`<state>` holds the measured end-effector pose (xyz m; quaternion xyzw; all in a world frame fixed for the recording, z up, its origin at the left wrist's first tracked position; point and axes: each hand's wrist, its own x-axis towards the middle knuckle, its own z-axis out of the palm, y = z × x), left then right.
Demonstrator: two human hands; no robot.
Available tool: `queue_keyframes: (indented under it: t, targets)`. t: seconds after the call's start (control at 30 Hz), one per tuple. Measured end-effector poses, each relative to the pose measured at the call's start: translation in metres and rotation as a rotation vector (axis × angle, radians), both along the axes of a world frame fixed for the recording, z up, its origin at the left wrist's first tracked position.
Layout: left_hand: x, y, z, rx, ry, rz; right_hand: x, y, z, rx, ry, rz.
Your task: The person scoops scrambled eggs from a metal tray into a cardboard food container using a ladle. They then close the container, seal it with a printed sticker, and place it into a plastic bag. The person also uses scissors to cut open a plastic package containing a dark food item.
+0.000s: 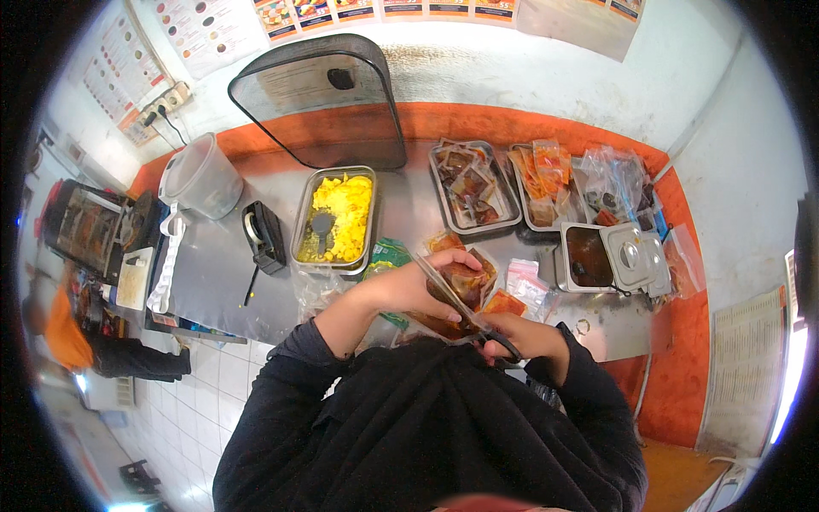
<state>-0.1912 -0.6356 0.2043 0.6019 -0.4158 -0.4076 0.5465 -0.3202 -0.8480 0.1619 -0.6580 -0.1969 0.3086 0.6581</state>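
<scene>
My right hand (522,334) is closed round the dark handles of a pair of scissors (450,294). Their long blades point away to the upper left, across a clear sachet of dark brown sauce (473,280). That sachet is gripped by my left hand (414,288), whose fingers curl over it. Whether the blades are touching the plastic cannot be made out. More sauce sachets lie under and around my hands, among them an orange one (505,303). A green packet (388,260) lies beside my left hand, partly covered by it.
Beyond my hands, a tray of brown sachets (488,226) stands beside a tray of orange sachets (546,224). To their right is a steel pan of dark liquid (589,280). A tub of yellow food (358,200), tape dispenser (266,243) and clear bucket (205,183) stand left.
</scene>
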Motion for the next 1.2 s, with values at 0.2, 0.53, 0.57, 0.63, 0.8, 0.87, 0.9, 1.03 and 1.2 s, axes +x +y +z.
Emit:
queue_keyframes:
  t: [0.2,0.53,0.57,0.63,0.8,0.87,0.9,1.03,1.2]
  targets:
    - [-0.002,-0.009,-0.03,0.084,0.142,0.038,-0.003,-0.004,-0.02,0.13,0.126,-0.209]
    - [0.14,-0.083,-0.056,-0.048,0.235,0.441,-0.039,-0.031,-0.056,0.248,0.116,-0.739]
    - [0.154,-0.089,-0.071,0.008,0.265,0.473,-0.039,-0.034,-0.061,0.228,0.108,-0.769]
    - [0.17,-0.089,-0.109,0.198,0.176,0.355,-0.037,-0.038,-0.065,0.207,0.088,-0.81]
    - [0.205,-0.102,-0.129,0.185,0.115,0.353,-0.037,-0.044,-0.068,0.226,0.086,-0.869]
    - [0.222,-0.117,-0.103,0.216,0.031,0.722,-0.036,-0.045,-0.068,0.199,0.096,-0.869]
    - [0.224,-0.118,-0.086,0.237,-0.014,0.91,-0.034,-0.046,-0.07,0.19,0.1,-0.859]
    - [0.203,-0.082,-0.025,0.205,0.003,0.79,-0.025,-0.045,-0.069,0.143,0.084,-0.823]
    - [0.16,0.044,-0.025,0.116,-0.145,0.767,-0.019,-0.035,-0.071,0.156,0.101,-0.8]
